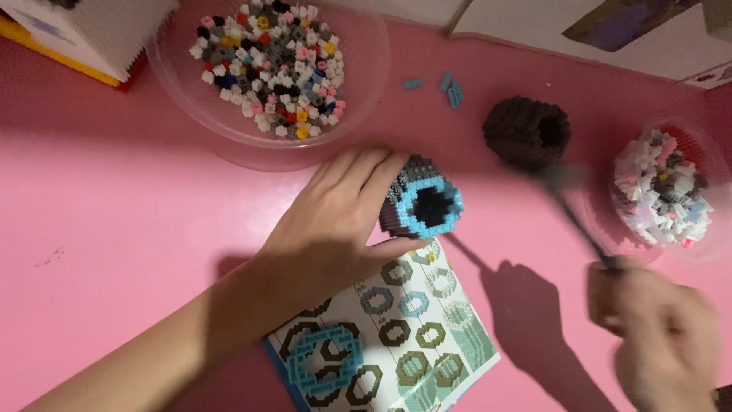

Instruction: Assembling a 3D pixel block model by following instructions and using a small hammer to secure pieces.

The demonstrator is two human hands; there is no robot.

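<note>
One head-worn camera is looking almost straight down, sitting close over the pink bench (114, 198) (only this single view is showing), both forearms entering from below.

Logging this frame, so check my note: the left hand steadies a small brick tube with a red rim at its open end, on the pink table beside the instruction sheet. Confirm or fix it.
One detail is off. The head view shows the left hand steadying a brick tube whose rim is light blue, not red. The pink table and the instruction sheet beside it are as noted.
</note>
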